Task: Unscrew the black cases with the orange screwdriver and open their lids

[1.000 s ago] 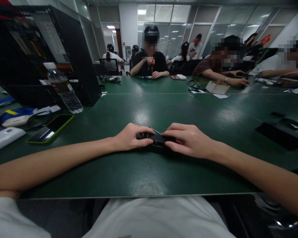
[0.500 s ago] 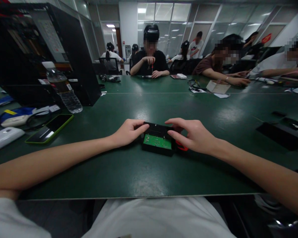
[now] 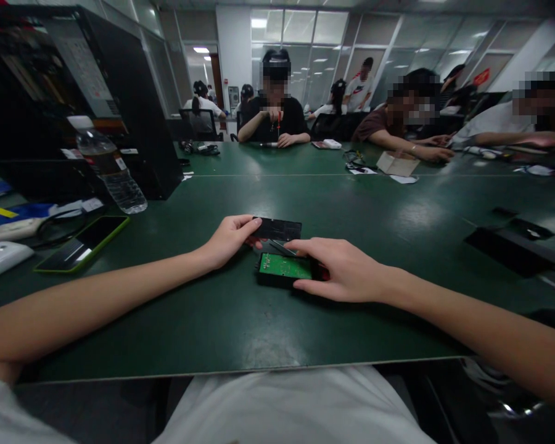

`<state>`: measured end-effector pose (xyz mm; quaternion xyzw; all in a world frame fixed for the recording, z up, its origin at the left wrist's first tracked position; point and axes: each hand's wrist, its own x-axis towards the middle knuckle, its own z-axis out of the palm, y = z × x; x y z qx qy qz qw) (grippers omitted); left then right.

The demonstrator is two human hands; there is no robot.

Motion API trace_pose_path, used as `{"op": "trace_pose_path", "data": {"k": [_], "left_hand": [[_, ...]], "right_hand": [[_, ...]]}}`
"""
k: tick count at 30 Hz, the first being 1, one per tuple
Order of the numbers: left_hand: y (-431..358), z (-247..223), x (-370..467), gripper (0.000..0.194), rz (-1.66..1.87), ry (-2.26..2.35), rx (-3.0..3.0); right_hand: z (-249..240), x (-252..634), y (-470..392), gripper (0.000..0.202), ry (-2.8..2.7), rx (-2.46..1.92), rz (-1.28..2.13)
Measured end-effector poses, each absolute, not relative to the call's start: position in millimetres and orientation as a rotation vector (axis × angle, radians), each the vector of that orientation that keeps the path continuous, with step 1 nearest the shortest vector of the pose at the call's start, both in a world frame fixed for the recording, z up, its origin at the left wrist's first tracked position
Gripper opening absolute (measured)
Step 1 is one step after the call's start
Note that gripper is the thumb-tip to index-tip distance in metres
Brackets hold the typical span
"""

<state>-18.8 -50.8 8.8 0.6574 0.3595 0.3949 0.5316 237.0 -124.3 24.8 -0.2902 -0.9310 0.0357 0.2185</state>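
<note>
On the dark green table (image 3: pixel 240 320) in front of me lies a small black case with a green circuit board (image 3: pixel 284 267) showing inside it. My right hand (image 3: pixel 340 269) rests on its right side and grips it. My left hand (image 3: pixel 229 237) holds the flat black cover (image 3: pixel 277 229) by its left end, lifted just beyond the case. Something red peeks out under my right hand.
At the left stand a water bottle (image 3: pixel 108 166), a black computer tower (image 3: pixel 78 98), a green-cased phone (image 3: pixel 81 243) and white devices. Black parts (image 3: pixel 513 243) lie at the right. Several people work at the far side, with a small white box (image 3: pixel 398 163) near them.
The cover, closed over the case a second ago, has come off. My left hand has carried it away from the case, and the circuit board is now exposed.
</note>
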Motion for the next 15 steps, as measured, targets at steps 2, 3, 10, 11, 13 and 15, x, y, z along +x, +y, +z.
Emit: {"op": "trace_pose_path", "data": {"k": [2,3,10,11,13,15], "left_hand": [[-50.6,9.3,-19.0,0.040,0.942,0.863,1.577],[-50.6,9.7,-19.1,0.040,0.942,0.865,1.584],[-59.8,16.6,-18.9,0.037,0.898,0.877,1.699],[-61.5,17.2,-18.5,0.038,0.888,0.880,1.717],[-63.8,17.4,-17.6,0.038,0.868,0.876,1.747],[-64.3,16.6,-16.9,0.038,0.851,0.867,1.762]], "right_hand": [[28.5,236.5,-124.6,0.049,-2.483,-0.809,0.282],[31.4,237.1,-124.0,0.045,-2.422,-0.822,0.386],[69.5,281.2,-88.4,0.042,-1.881,-1.102,0.401],[75.3,296.2,-78.8,0.040,-1.809,-1.150,0.319],[84.1,333.1,-59.7,0.036,-1.676,-1.258,0.129],[86.9,376.6,-44.3,0.034,-1.575,-1.451,-0.069]]}}
